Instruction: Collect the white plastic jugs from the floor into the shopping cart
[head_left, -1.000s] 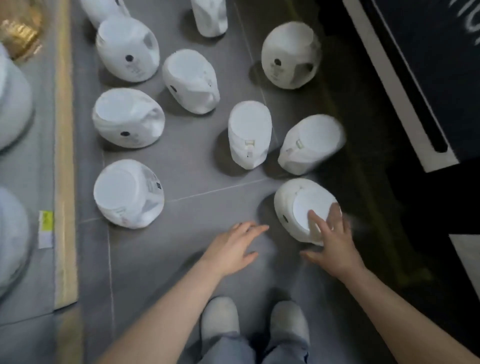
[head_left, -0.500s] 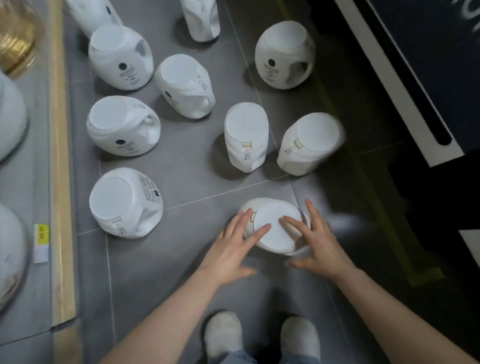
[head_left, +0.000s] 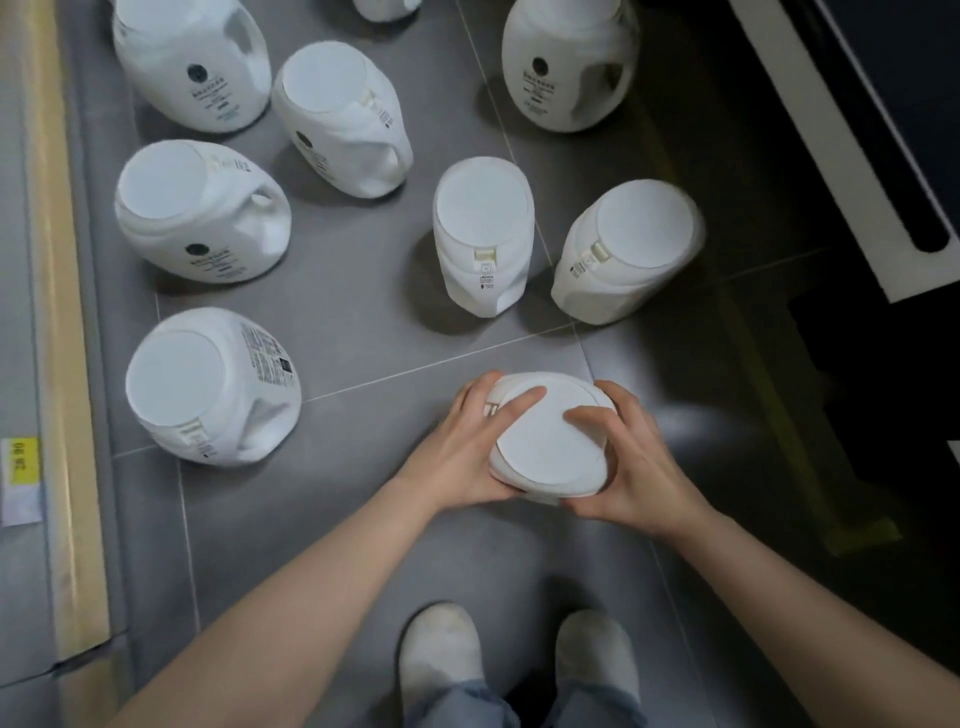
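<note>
Head view: grey tiled floor, white jugs.

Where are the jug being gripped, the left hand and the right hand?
gripped jug (head_left: 550, 441), head view, on its flat white top.
left hand (head_left: 462, 452), head view, on the back of the hand.
right hand (head_left: 636, 467), head view, on the back of the hand.

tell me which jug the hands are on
The jug nearest the shoes, just below the tile seam: left hand and right hand grip its sides. The other jugs stand untouched.
</note>
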